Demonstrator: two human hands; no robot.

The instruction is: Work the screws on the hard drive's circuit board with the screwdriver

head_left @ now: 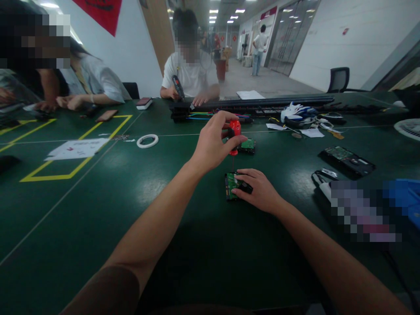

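Note:
My left hand (214,141) is closed round the red and black handle of a screwdriver (234,127). The screwdriver stands upright, its thin shaft reaching down to the far edge of a hard drive (230,188). The drive lies on the table with its green circuit board facing up. My right hand (259,189) grips the drive from the right, fingers over its top; a small black piece shows between thumb and fingers. Whether the screwdriver tip sits in a screw is too small to tell. Behind the screwdriver lies a second hard drive (247,145), partly hidden.
On the green table (131,245) are a white tape roll (147,141), a paper sheet (77,148), a black device with a circuit board (347,161) and work gloves (298,113). Across the table a person (188,74) holds a power screwdriver (178,86) near black rails and coloured cables.

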